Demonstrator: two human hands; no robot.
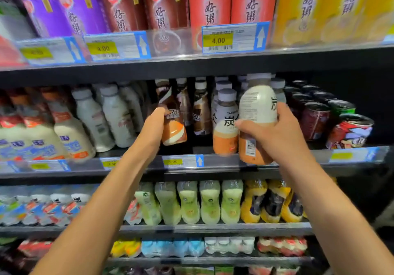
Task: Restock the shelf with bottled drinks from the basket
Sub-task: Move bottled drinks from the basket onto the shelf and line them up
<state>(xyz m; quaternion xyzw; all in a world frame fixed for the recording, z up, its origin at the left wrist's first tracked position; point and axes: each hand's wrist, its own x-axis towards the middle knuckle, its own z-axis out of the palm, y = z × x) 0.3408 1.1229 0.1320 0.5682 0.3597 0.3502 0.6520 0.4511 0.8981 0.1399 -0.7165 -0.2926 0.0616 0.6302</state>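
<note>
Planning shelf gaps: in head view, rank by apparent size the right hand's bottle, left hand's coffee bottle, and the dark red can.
1. Cream-and-orange bottle in the right hand; nearest camera, so inflated.
2. Coffee bottle in the left hand.
3. Dark red can.

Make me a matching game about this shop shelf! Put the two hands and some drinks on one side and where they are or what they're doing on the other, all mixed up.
Column one:
1. left hand
2. right hand
3. green bottles
4. yellow tubs

Column two:
A. top row, far right
B. grips the white-and-orange bottle
C. row below the hands
D. grips the brown coffee bottle

Pairs: 1-D, 2-B, 3-C, 4-A
</note>
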